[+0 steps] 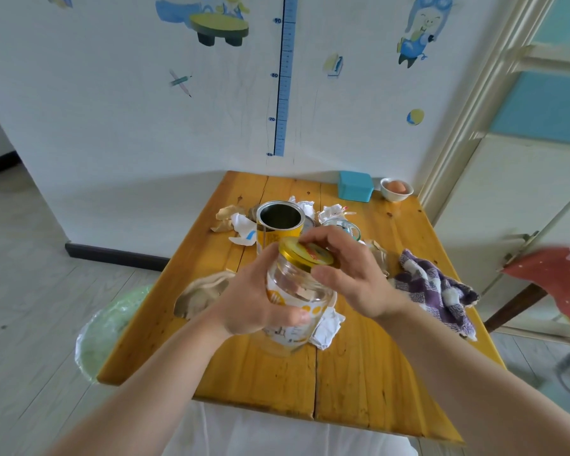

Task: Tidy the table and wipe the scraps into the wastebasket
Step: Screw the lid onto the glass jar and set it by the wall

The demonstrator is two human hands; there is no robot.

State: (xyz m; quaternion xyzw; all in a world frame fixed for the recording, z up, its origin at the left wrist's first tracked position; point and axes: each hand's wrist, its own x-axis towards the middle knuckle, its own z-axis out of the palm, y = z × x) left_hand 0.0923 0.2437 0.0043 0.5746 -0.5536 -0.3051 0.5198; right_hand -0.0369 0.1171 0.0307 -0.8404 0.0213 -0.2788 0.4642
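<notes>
Above the middle of the wooden table [359, 373], my left hand [254, 297] grips a clear glass jar [297, 291] with yellow print, tilted to the right. My right hand [346, 271] holds the jar's gold lid [305, 253] at the jar's mouth. Crumpled paper scraps [244, 228] and brown scraps lie at the back, around an open yellow tin can [278, 223]. More white paper [328, 327] lies under the jar. A purple checked cloth [438, 287] is bunched at the right. The wastebasket [106, 327], lined with a green bag, stands on the floor left of the table.
A teal box [356, 185] and a white bowl with an egg [396, 189] sit at the far right corner. A small glass [341, 225] stands behind my right hand. A tan paper piece [201, 292] lies at the left edge. A red-cushioned chair [553, 284] is at the right.
</notes>
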